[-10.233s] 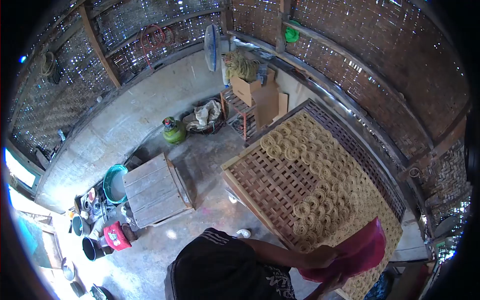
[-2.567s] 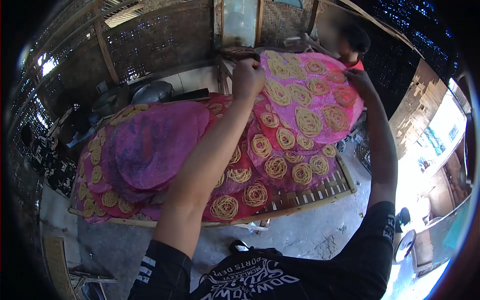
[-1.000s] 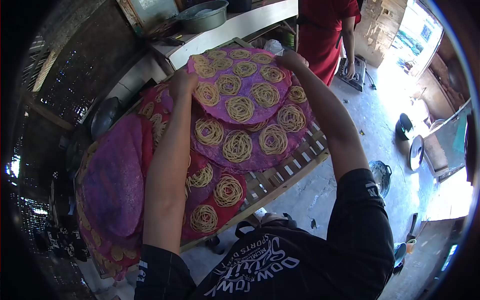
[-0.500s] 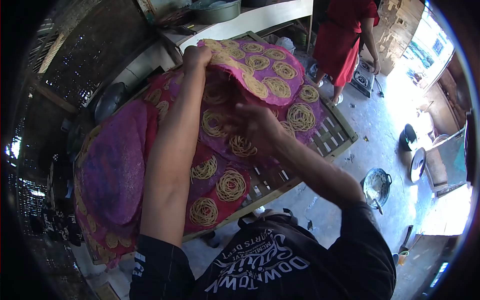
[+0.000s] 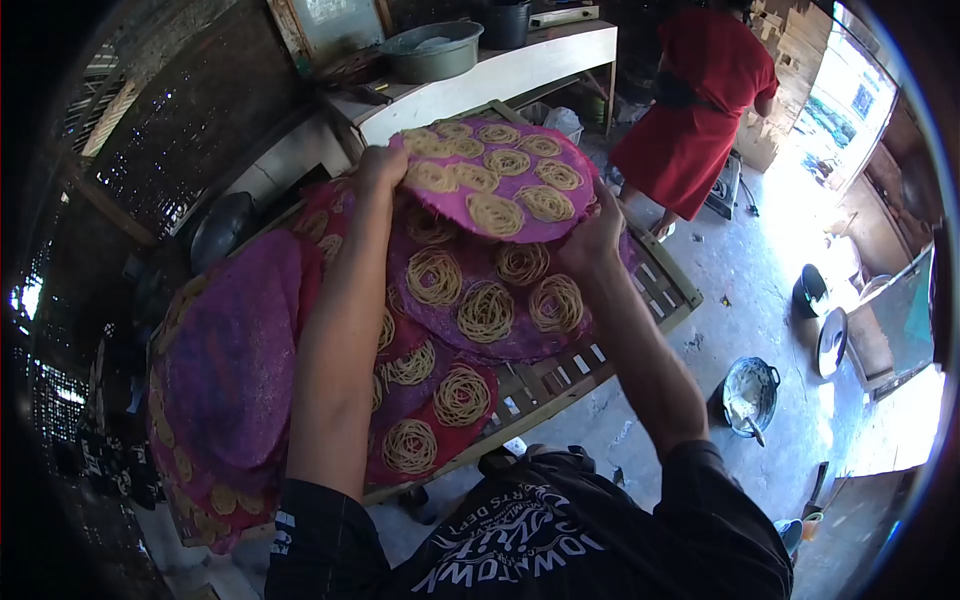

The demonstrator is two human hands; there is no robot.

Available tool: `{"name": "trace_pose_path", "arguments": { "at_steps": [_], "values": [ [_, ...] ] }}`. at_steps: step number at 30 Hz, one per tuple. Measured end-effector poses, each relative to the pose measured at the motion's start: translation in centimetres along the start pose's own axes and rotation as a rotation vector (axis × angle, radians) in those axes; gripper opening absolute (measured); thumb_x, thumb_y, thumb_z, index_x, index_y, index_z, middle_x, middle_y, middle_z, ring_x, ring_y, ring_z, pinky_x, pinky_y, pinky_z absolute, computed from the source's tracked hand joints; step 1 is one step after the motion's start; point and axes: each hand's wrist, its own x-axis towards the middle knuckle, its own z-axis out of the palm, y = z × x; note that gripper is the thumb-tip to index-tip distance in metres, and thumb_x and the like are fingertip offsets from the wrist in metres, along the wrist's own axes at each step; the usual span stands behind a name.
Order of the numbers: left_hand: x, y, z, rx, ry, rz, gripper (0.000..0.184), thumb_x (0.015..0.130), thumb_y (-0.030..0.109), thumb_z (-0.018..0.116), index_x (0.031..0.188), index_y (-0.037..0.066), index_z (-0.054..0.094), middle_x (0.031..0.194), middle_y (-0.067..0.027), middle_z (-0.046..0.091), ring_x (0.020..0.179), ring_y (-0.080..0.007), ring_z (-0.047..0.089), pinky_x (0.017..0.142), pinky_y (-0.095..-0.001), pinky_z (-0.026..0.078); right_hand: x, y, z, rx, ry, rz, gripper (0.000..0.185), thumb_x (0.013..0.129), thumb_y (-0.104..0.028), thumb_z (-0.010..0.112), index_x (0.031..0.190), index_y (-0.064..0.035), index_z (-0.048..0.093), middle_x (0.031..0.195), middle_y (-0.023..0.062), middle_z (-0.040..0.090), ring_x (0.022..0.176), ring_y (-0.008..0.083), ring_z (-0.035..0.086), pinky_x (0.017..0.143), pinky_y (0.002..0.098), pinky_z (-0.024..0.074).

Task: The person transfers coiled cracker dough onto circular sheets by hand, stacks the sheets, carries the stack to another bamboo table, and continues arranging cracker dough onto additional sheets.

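Note:
A round pink mat [image 5: 520, 190] bearing several coiled nests of thin yellowish noodles is held up between both hands. My left hand [image 5: 384, 168] is closed on its left edge. At the right edge, my right hand [image 5: 597, 235] grips it, with its fingers partly hidden. Under the raised mat lies another purple mat [image 5: 440, 325] with noodle nests [image 5: 486, 311] on it. Closer to me, a red mat [image 5: 475, 430] carries more coils. Left of my left forearm, a bare purple mat [image 5: 225, 350] is draped over others.
The mats rest on a slatted bamboo rack [image 5: 540, 395]. Behind it stands a white-sided counter [image 5: 500, 75] with a grey-green basin [image 5: 432, 55]. A person in red [image 5: 690, 130] stands at the back right. On the floor to the right is a pan [image 5: 750, 395] with whitish contents.
My right hand has moved up and right from beneath the mat to its right edge. The mat now lies flatter, showing its noodle side. The person in red has turned and moved.

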Motion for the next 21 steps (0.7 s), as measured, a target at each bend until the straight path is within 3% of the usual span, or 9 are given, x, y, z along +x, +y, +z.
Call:
{"name": "trace_pose_path", "arguments": {
  "at_steps": [3,7,8,11,12,15,18,19,21],
  "values": [
    [-1.8,-1.2,0.7,0.118,0.076,0.025,0.051,0.080,0.036,0.057,0.105,-0.007,0.066,0.111,-0.0335,0.060,0.110,-0.0421,0.059,0.095,-0.0456,0.046,5.7,-2.0,-3.8,-0.130,-0.029,0.129,0.054,0.099,-0.038,0.039,0.138,-0.0007,0.040,0.136,0.0199,0.048,0.124,0.0371,0.049,0.105,0.0556,0.0380],
    [-3.1,-2.0,1.2,0.013,0.098,0.008,0.045,0.076,0.030,0.058,0.100,-0.007,0.067,0.109,-0.0344,0.060,0.108,-0.0434,0.060,0.094,-0.0464,0.047,10.0,-4.9,-5.1,-0.266,0.094,0.178,0.047,0.098,-0.032,0.045,0.132,0.0012,0.044,0.129,0.0221,0.054,0.116,0.0379,0.055,0.100,0.0562,0.0432],
    [-2.9,-2.2,1.6,-0.025,0.118,0.008,0.043,0.076,0.028,0.057,0.099,-0.007,0.067,0.108,-0.0343,0.060,0.107,-0.0439,0.060,0.094,-0.0466,0.047,10.5,-5.5,-4.6,-0.322,0.132,0.180,0.046,0.099,-0.035,0.043,0.125,0.0021,0.050,0.115,0.0185,0.064,0.104,0.0342,0.062,0.098,0.0522,0.0471],
    [2.7,-6.5,5.4,0.089,0.087,0.105,0.043,0.074,0.025,0.055,0.101,-0.005,0.067,0.110,-0.0333,0.060,0.107,-0.0440,0.059,0.094,-0.0474,0.047,12.1,-6.8,-3.6,-0.652,0.299,0.011,0.040,0.097,-0.030,0.050,0.121,0.0030,0.051,0.107,0.0161,0.066,0.091,0.0316,0.067,0.081,0.0512,0.0563],
    [4.6,-8.0,6.7,0.144,0.081,0.154,0.043,0.074,0.026,0.055,0.103,-0.004,0.067,0.111,-0.0324,0.060,0.107,-0.0436,0.060,0.094,-0.0473,0.047,14.1,-7.4,-4.7,-0.680,0.290,0.027,0.038,0.095,-0.026,0.055,0.119,0.0025,0.051,0.100,0.0140,0.067,0.079,0.0291,0.069,0.069,0.0488,0.0592],
    [3.4,-7.6,6.4,0.137,0.070,0.156,0.045,0.075,0.028,0.056,0.109,0.001,0.066,0.113,-0.0287,0.061,0.107,-0.0421,0.060,0.093,-0.0472,0.048,16.3,-8.0,-4.3,-0.661,0.371,0.074,0.039,0.088,-0.017,0.064,0.118,0.0069,0.055,0.097,0.0188,0.063,0.076,0.0303,0.067,0.068,0.0446,0.0581],
    [-2.1,-2.5,2.7,-0.057,0.061,-0.037,0.045,0.076,0.030,0.057,0.113,0.005,0.066,0.113,-0.0245,0.064,0.107,-0.0406,0.061,0.092,-0.0465,0.048,24.1,-9.1,-10.4,-0.846,0.042,0.163,0.035,0.087,-0.018,0.065,0.114,0.0045,0.061,0.091,0.0165,0.064,0.074,0.0280,0.067,0.063,0.0389,0.0570],
    [-3.2,-1.4,2.0,-0.142,0.065,-0.122,0.045,0.077,0.031,0.057,0.114,0.006,0.066,0.113,-0.0230,0.064,0.107,-0.0401,0.062,0.092,-0.0462,0.048,24.1,-8.8,-10.0,-0.883,0.070,0.145,0.033,0.088,-0.020,0.065,0.111,0.0031,0.061,0.092,0.0154,0.066,0.074,0.0265,0.067,0.064,0.0382,0.0579],
    [-2.3,-2.3,3.3,-0.109,0.125,-0.059,0.045,0.078,0.033,0.058,0.113,0.006,0.066,0.112,-0.0218,0.065,0.106,-0.0386,0.062,0.092,-0.0462,0.049,23.6,-8.0,-8.3,-0.953,0.111,0.104,0.030,0.090,-0.024,0.064,0.107,0.0004,0.061,0.093,0.0130,0.068,0.072,0.0237,0.069,0.065,0.0368,0.0598]
  ]
}}
